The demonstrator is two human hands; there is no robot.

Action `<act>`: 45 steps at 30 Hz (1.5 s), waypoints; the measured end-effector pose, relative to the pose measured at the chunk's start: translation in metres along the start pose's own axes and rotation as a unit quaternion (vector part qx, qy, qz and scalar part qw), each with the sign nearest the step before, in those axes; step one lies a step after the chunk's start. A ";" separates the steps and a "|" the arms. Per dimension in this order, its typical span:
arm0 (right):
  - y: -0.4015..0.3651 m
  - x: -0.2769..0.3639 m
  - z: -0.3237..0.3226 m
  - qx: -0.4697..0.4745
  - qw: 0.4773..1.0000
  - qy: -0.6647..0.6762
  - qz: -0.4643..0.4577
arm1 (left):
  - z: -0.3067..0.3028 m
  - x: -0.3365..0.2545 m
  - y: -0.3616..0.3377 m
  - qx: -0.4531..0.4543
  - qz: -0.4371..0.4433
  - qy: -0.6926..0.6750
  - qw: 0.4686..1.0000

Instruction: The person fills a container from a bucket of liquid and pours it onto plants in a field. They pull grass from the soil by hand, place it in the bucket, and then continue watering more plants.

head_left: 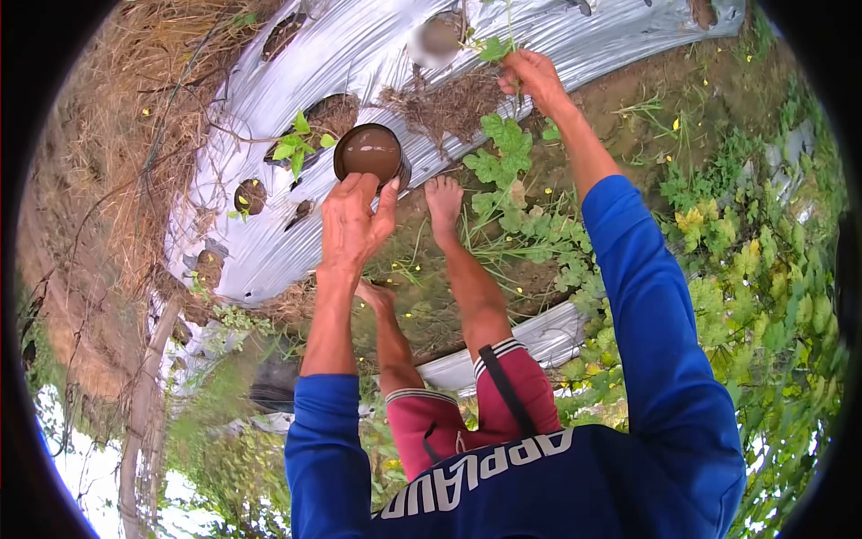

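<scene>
My left hand (355, 220) grips the near rim of a dark round container (370, 153) holding brown liquid, above the silver plastic sheet (296, 99). My right hand (532, 76) is closed, with fingers pinched by a green vine (494, 49) at the sheet's edge; what lies between the fingertips is too small to make out. A young plant (296, 148) with bright leaves grows from a hole left of the container. Broad lobed leaves (503, 153) spread below my right hand.
Dry straw (117, 135) covers the ground at the left. Several holes open in the sheet, one with muddy water (440, 38). My bare feet (444, 199) stand beside the sheet. Dense green foliage (763, 296) fills the right side, and a branch (148, 386) rises at lower left.
</scene>
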State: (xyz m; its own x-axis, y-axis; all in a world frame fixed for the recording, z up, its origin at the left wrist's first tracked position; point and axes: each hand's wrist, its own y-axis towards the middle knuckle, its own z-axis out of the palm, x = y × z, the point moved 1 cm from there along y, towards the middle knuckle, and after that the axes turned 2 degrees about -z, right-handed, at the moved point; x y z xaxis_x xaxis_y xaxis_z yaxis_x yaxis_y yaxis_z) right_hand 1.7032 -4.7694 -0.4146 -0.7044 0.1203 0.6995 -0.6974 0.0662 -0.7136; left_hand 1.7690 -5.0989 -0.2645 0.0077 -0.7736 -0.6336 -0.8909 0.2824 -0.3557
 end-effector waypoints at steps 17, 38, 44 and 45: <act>0.006 0.012 0.005 0.016 0.999 -0.039 0.006 | 0.014 0.012 -0.040 0.015 -0.049 -0.030 0.998; 0.022 -0.022 0.001 0.060 0.997 -0.037 -0.019 | 0.020 0.026 -0.039 0.007 -0.045 -0.030 0.999; 0.007 -0.013 0.007 0.065 0.994 -0.084 0.014 | 0.022 0.028 -0.036 0.008 -0.052 -0.038 0.998; 0.008 -0.012 0.008 0.092 0.991 -0.088 0.029 | 0.022 0.029 -0.036 0.006 -0.051 -0.038 0.998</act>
State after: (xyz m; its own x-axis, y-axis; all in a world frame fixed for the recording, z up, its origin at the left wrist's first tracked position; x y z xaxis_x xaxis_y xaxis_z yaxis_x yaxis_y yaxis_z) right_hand 1.7051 -4.7780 -0.4282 -0.7443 -0.0572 0.6654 -0.6565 -0.1202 -0.7447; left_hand 1.8112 -5.1187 -0.2852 0.1333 -0.7539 -0.6434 -0.8777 0.2116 -0.4299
